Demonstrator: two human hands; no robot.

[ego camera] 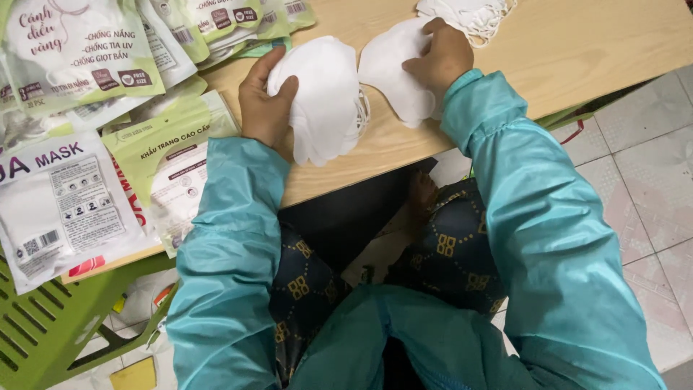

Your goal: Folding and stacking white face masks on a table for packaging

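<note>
My left hand grips a stack of white face masks, held on edge over the wooden table, with the thumb on the front of the stack. My right hand rests fingers-down on a single white mask lying flat on the table just right of the stack. Both arms wear teal jacket sleeves. A loose pile of more white masks lies beyond my right hand at the far edge of view.
Green and white mask packets are spread over the table's left side, one white packet overhanging the near edge. A green slatted plastic stool stands at lower left. Pale floor tiles lie to the right.
</note>
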